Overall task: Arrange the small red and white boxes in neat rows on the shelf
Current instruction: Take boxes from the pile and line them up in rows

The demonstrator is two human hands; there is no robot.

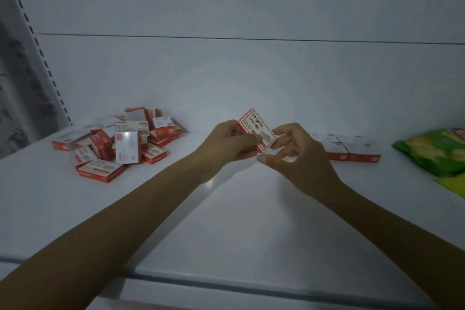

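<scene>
We hold a red-edged white box (256, 131), printed face toward us, pinched in left hand (226, 143); right hand (297, 156) spread beside it. Pile (118, 143) left of hands.

Head-worn wide view, forward and down, close over the shelf (239, 221)

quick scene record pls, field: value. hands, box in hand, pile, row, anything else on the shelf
left hand: grips one box, raised above the shelf
right hand: beside the box, fingertips at its edge; grip unclear
box pose: tilted, printed face to camera
pile: loose heap of boxes, back left
row: boxes lying flat side by side, back right, partly hidden by the right hand
other: green packet at far right
task state: most boxes not yet in rows
</scene>
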